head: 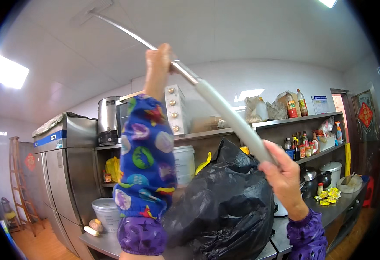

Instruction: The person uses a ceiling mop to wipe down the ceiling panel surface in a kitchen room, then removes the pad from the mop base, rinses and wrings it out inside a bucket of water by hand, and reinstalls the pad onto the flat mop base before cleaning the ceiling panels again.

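Note:
A long metal pole with a thick pale grip (pixel 229 110) slants up to the left across the view. Its flat, blurred mop head (pixel 94 11) is at the ceiling (pixel 190 29), at the upper left. My left hand (pixel 159 66), raised high, is closed around the thin metal part of the pole. Lower right, my right hand (pixel 282 177) grips the thick end of the handle. Patterned sleeve covers are on both arms. Under the pole, a large black plastic bag (pixel 225 201) bulges over the steel counter between my arms.
At left stand a steel refrigerator (pixel 82 162) and a wooden stepladder (pixel 22 185). Wall shelves (pixel 294 120) hold bottles, bags, a metal urn (pixel 108 120) and an oven with knobs (pixel 175 110). Lidded buckets, pots and yellow packets (pixel 328 196) rest on the steel counter (pixel 326 211). Ceiling lights (pixel 12 73) shine above.

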A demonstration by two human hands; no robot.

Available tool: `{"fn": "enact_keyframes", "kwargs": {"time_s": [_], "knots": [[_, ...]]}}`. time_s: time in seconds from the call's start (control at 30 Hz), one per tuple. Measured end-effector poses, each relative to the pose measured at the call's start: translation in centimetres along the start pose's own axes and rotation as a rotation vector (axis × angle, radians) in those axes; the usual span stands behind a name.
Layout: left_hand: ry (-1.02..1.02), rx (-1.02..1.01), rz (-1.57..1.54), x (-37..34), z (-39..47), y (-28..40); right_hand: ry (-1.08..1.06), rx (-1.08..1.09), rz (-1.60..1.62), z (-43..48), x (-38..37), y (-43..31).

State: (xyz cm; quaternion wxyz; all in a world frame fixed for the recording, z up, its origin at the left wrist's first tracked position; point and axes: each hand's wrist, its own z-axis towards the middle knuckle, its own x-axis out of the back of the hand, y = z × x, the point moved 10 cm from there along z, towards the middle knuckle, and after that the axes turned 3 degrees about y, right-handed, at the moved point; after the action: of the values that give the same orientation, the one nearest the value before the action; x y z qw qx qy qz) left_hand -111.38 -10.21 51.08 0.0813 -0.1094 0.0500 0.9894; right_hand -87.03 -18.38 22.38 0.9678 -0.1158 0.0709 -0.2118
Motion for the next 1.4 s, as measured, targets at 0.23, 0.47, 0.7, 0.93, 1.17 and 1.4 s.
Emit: {"fn": "enact_keyframes", "kwargs": {"time_s": [0.23, 0.47, 0.7, 0.93, 1.17, 1.4], "knots": [[-0.356, -0.109, -0.284, -19.1, -6.6, -2.8, 0.342, -0.15, -0.128, -7.3, 15.0, 3.6], [-0.417, 0.171, -0.557, -26.6, -15.3, 0.9, 0.382, -0.1, -0.276, -12.0, 25.2, 3.8], [-0.24, 0.084, -0.504, -24.1, -18.0, -0.4, 0.238, -0.208, -0.296, -11.6, 21.2, 3.5], [-0.352, 0.265, -0.542, -20.3, -19.3, -4.0, 0.234, -0.418, -0.23, -11.7, 14.2, 4.6], [-0.31, 0.26, -0.371, -13.3, -14.0, -11.5, 0.169, -0.37, -0.176, -8.2, 5.1, 5.7], [-0.33, 0.375, -0.341, -8.4, -11.2, -17.1, 0.057, -0.403, -0.094, -6.4, -2.0, 6.7]]}}
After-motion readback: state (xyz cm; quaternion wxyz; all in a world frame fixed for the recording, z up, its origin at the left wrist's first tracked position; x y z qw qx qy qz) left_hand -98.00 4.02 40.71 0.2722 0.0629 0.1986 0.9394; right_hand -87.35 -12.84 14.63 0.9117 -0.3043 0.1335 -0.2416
